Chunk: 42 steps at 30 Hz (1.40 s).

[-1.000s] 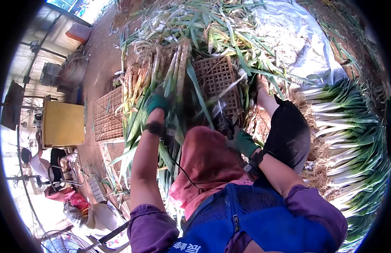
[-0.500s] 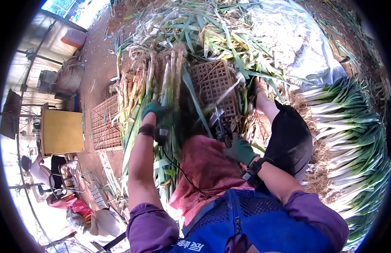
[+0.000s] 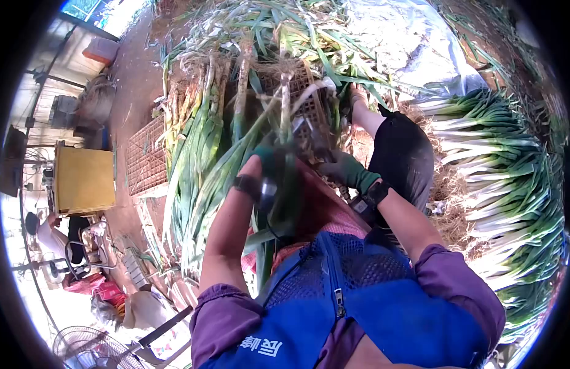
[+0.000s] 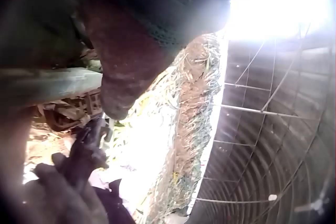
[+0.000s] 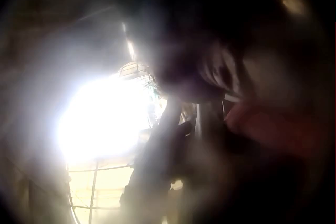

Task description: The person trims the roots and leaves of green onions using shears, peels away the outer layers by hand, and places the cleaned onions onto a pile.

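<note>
In the head view my green-gloved left hand (image 3: 274, 161) grips a leek (image 3: 285, 101), its rooty end pointing away from me and its leaves trailing back. The left wrist view shows the pale stalk (image 4: 58, 85) running sideways below that hand. My right hand (image 3: 352, 171), also gloved, grips a dark air gun (image 3: 322, 155) whose front end is near the leek. This air gun (image 4: 86, 148) appears low in the left wrist view. Untrimmed leeks (image 3: 199, 132) lie to the left of my left hand. The right wrist view is mostly dark and blurred.
A brown plastic crate (image 3: 306, 83) stands ahead, another crate (image 3: 145, 157) farther left. Leaf scraps (image 3: 303, 31) heap at the back beside plastic sheeting (image 3: 414, 43). Cleaned leeks (image 3: 488, 184) lie in rows at right. A fan (image 3: 91, 350) stands at lower left.
My left hand has moved right from the untrimmed pile, bringing a leek up before the air gun. The right hand stays near its place, still gripping the air gun.
</note>
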Each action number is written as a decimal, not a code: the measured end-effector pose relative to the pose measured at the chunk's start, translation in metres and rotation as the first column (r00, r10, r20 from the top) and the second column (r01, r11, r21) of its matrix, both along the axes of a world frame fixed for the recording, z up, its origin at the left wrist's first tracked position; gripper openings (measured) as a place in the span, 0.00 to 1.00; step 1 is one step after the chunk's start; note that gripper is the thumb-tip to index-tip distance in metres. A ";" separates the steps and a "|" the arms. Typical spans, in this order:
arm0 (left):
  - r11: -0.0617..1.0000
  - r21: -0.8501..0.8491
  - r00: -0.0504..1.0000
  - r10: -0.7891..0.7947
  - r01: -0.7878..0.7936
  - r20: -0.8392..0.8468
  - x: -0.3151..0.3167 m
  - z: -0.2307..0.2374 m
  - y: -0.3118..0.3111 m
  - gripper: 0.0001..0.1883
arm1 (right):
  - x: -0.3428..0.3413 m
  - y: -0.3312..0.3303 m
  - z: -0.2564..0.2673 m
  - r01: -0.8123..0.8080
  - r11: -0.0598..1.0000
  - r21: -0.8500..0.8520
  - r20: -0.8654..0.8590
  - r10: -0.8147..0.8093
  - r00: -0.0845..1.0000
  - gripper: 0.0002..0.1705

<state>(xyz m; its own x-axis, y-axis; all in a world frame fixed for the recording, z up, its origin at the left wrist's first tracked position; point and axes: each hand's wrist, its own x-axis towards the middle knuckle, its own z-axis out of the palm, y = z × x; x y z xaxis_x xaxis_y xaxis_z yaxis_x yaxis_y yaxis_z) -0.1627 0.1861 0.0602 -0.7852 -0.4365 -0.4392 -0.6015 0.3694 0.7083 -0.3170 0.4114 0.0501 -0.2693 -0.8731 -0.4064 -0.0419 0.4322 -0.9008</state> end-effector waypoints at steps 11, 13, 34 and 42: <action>0.996 -0.077 0.983 -0.034 0.048 0.182 -0.001 -0.025 -0.002 0.24 | 0.039 0.066 0.073 -0.133 0.991 0.014 -0.193 0.133 0.972 0.34; 0.991 -0.124 0.978 0.067 -0.043 0.197 -0.006 -0.037 0.008 0.26 | 0.036 0.062 0.063 -0.134 0.988 0.079 -0.218 0.148 0.964 0.33; 0.960 -0.077 0.939 0.280 -0.270 0.201 -0.006 0.004 0.042 0.27 | -0.016 -0.068 -0.033 -0.120 0.993 -0.016 -0.531 0.093 0.842 0.32; 0.997 0.081 0.938 0.038 -0.011 -0.344 0.033 -0.072 -0.021 0.17 | 0.017 -0.004 0.030 -0.217 0.976 -0.009 -0.312 0.204 0.928 0.29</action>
<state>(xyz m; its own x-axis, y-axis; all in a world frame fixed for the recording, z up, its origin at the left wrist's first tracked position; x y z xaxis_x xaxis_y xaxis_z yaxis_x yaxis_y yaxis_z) -0.1297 0.1654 -0.0122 -0.8839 -0.4330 -0.1765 -0.3235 0.2938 0.8995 -0.3000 0.4077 0.0803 -0.1831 -0.9381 -0.2941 -0.4051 0.3446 -0.8468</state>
